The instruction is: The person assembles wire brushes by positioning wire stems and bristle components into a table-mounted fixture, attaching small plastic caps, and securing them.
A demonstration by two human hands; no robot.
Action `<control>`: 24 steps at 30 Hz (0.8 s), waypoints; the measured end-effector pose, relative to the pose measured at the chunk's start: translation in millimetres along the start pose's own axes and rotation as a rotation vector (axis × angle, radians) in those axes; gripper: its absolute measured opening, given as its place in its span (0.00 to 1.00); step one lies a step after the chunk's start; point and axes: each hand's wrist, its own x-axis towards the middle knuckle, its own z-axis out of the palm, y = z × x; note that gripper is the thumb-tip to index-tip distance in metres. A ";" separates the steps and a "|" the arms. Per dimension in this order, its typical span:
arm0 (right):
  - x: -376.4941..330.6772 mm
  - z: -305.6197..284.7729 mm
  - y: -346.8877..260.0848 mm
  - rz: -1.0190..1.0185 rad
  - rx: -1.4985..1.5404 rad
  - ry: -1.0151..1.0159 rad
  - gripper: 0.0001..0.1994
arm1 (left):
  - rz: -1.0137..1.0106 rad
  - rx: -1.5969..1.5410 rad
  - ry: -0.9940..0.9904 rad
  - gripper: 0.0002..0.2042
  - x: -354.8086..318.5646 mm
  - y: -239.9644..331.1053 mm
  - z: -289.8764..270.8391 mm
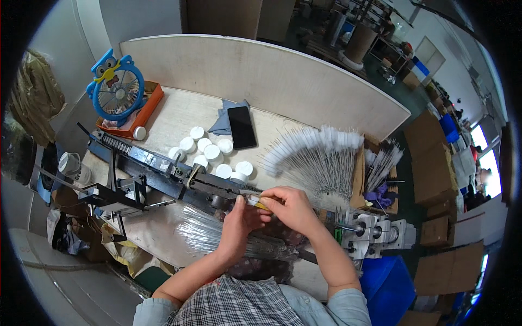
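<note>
My left hand (239, 227) and my right hand (292, 208) meet at the near end of a long dark metal fixture (163, 168). Between their fingertips is a small slim yellow-and-white piece (256, 202), too small to tell its kind. The right thumb and fingers pinch it. Curled fingers of the left hand close in on its other side, the thumb raised next to the fixture. A bundle of shiny thin wires (204, 231) lies beneath my left wrist. Beyond my right hand, many white-bristled wire brushes (315, 155) lie fanned out, their stems pointing toward me.
White round-lidded jars (213, 154) cluster behind the fixture. A black phone (242, 127) rests on a grey-blue cloth (222, 122). A blue fan (117, 89) stands in an orange tray (147, 114). At right are a brush-filled box (360, 185), a metal machine (380, 236) and a blue bin (387, 288).
</note>
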 end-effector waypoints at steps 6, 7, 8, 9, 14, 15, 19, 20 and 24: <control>-15.6 28.3 -7.1 -0.481 -0.463 0.327 0.16 | 0.124 -0.151 0.062 0.21 -5.2 -7.8 5.7; -15.4 31.4 -7.3 -0.498 -0.531 0.355 0.16 | 0.128 -0.146 0.061 0.21 -6.4 -8.0 7.5; -14.4 33.9 -3.5 -0.500 -0.545 0.393 0.16 | 0.131 -0.185 0.053 0.19 -7.7 -8.5 8.9; -17.1 32.8 -3.0 -0.503 -0.544 0.398 0.16 | 0.134 -0.225 0.044 0.16 -9.0 -9.3 9.6; -21.4 21.7 1.5 -0.643 -0.520 0.430 0.13 | 0.163 -0.208 0.030 0.08 -1.8 -21.1 -0.5; -20.7 21.2 2.9 -0.641 -0.526 0.429 0.13 | 0.185 -0.203 0.028 0.06 -0.7 -22.4 -1.0; -21.3 17.6 8.0 -0.638 -0.535 0.380 0.12 | 0.218 -0.261 0.018 0.04 2.1 -23.2 -3.5; -20.9 15.1 9.8 -0.647 -0.525 0.380 0.12 | 0.209 -0.231 0.043 0.03 1.2 -20.2 3.1; -22.6 11.7 10.9 -0.622 -0.465 0.366 0.13 | 0.156 -0.201 0.012 0.03 3.4 -27.2 -3.8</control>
